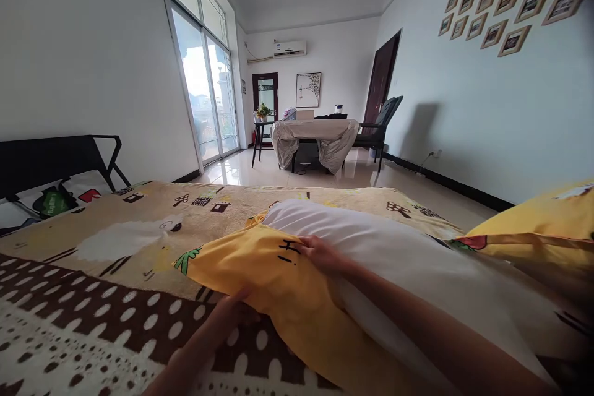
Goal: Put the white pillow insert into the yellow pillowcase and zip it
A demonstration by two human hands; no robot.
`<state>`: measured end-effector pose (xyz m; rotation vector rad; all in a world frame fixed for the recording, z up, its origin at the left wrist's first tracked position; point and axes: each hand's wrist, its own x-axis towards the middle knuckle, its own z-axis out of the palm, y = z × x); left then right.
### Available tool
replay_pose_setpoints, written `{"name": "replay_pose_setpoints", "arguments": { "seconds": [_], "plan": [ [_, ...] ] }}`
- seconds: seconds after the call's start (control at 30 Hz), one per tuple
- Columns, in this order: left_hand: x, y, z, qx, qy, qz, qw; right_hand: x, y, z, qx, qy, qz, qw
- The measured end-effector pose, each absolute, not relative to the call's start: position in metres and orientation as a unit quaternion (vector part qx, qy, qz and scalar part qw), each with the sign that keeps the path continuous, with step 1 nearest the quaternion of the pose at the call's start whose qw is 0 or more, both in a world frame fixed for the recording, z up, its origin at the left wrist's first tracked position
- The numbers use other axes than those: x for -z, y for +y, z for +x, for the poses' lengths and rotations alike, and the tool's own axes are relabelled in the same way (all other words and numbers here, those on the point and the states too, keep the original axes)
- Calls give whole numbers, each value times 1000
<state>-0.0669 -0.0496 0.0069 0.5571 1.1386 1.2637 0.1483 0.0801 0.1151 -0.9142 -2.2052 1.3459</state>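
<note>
A yellow pillowcase point(264, 253) with green leaf print and black marks lies partly over a white pillow point(385, 247) on the bed. At the pillowcase's lower edge, my left hand point(239, 309) has its fingers closed on the fabric, the fingertips partly hidden. My right hand point(322, 255) lies over the place where the yellow cloth meets the white pillow, its fingers pinching the cloth's edge. The near part of the pillow passes beneath my right forearm.
The bed has a patterned blanket point(134, 235) with a sheep print. Another yellow pillow point(547, 223) is at the right. A black headboard frame point(51, 161) stands left. Beyond the bed are a covered table point(315, 131) and a dark chair point(383, 127).
</note>
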Motion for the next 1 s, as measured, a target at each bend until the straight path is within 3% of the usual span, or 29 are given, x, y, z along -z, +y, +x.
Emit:
{"name": "replay_pose_setpoints", "arguments": {
  "seconds": [0.17,0.3,0.63,1.0],
  "plan": [
    [-22,-47,-35,-592,350,235,687,-105,80,156,-589,-735,-288,171],
    [-27,-45,-23,-694,300,128,642,-109,70,164,-643,-701,-264,159],
    [-27,-55,-36,-706,325,55,627,-84,63,139,-697,-658,-242,151],
    [0,-53,-30,-645,445,173,597,-64,50,127,-671,-684,-253,131]
  ]
}}
